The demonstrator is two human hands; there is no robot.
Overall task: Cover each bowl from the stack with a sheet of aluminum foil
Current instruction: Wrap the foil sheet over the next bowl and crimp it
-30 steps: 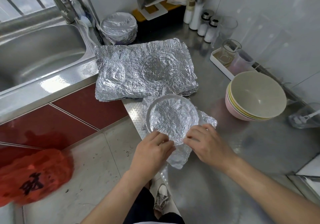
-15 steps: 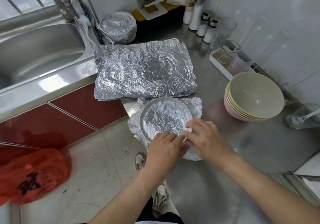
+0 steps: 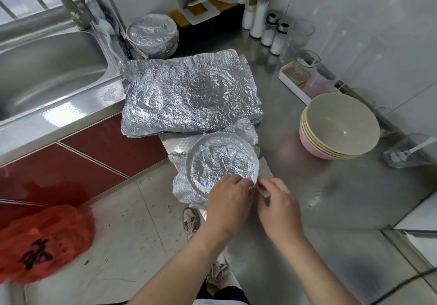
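Nearest, I note my left hand point(image 3: 228, 200) with its fingers curled down over the near rim of the foil-covered bowl point(image 3: 220, 160), gripping the rim through the foil. My right hand point(image 3: 277, 206) is just beside it, thumb and fingers drawn together and pinching a loose foil flap point(image 3: 264, 172) at the bowl's near right side. Neither hand is spread; the two almost touch at the rim.

The bowl stands upright at the left edge of the counter point(image 3: 331, 198), and its crumpled foil skirt overhangs that edge. The foil across the mouth is wrinkled and sunk slightly below the rim.

Just beyond the bowl lies a pile of foil sheets point(image 3: 189, 94), also at the left edge, its near side touching the bowl's foil. Toward the right edge, well apart from my hands, sits the stack of bare bowls point(image 3: 340, 127), uncovered and tilted slightly.

At the far left corner stand the finished foil-wrapped bowls point(image 3: 152, 35), stacked beside the sink point(image 3: 47, 68).
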